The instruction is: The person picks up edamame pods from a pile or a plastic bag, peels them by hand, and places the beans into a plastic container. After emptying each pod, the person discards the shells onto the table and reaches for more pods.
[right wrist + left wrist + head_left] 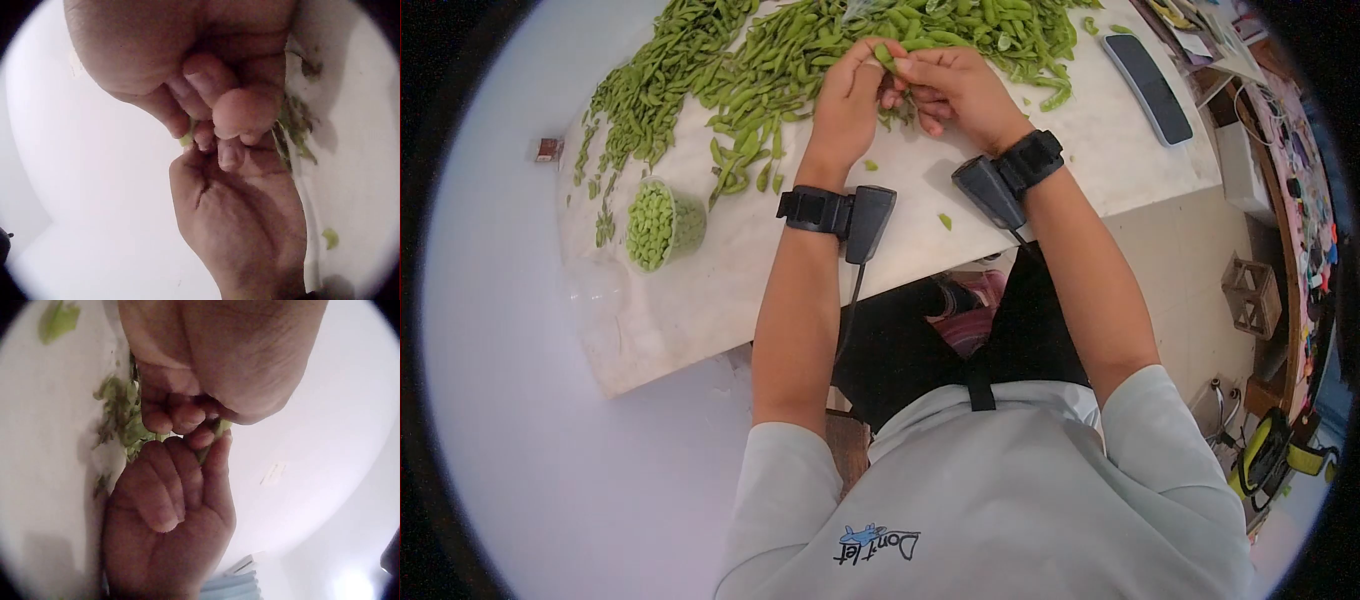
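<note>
A green edamame pod point(885, 57) is pinched between both hands above the table's far side. My left hand point(847, 112) grips one end with thumb and forefinger, and my right hand point(967, 92) pinches the other. In the left wrist view the pod point(219, 430) shows as a green sliver between the fingertips; most of it is hidden. The other fingers of both hands curl inward. Behind and left of the hands spreads a large heap of edamame pods point(775, 75). A clear plastic cup point(689, 222) of shelled green beans point(648, 228) stands at the left.
A smartphone point(1148, 90) lies on the white table point(750, 265) at the right. Small green scraps point(945, 221) dot the table near the wrists. A clear plastic container point(595, 285) is near the left edge. Cluttered shelves point(1305, 230) stand off to the right.
</note>
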Demonstrator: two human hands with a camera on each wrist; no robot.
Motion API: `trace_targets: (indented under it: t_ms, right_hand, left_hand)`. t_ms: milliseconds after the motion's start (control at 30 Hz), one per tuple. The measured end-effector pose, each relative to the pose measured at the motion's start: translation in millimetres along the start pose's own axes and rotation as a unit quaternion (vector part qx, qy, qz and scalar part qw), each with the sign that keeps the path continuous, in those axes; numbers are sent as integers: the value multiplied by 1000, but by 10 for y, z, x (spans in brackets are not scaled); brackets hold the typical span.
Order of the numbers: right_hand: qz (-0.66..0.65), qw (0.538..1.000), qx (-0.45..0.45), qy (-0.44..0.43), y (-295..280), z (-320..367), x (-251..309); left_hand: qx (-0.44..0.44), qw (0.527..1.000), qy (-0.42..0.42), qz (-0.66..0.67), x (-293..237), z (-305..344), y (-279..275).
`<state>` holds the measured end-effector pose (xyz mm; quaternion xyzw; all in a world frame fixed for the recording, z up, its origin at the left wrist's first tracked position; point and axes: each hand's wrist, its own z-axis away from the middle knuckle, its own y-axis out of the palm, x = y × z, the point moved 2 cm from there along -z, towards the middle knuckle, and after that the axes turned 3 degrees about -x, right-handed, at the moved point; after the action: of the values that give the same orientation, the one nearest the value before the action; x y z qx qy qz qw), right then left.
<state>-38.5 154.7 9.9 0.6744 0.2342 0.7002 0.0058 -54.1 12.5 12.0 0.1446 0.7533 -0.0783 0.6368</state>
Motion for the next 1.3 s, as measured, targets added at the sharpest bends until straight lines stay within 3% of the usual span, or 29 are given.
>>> trace_targets:
  t_ms: [667,967,1167,1300]
  right_hand:
    - [-108,990,86,30,-46,-10,-9]
    - [-60,998,3,-3,4,-14,-22]
    - [-96,995,24,-8,-19,-32,-37]
    - [14,997,-61,-38,35,-23,-32]
  left_hand:
    - [-5,1000,6,12,-47,19,26]
    - [-19,999,-4,46,-113,4,79]
    - [-11,998,-7,60,-96,-16,49]
    - [-25,991,-19,128,59,-63,-45]
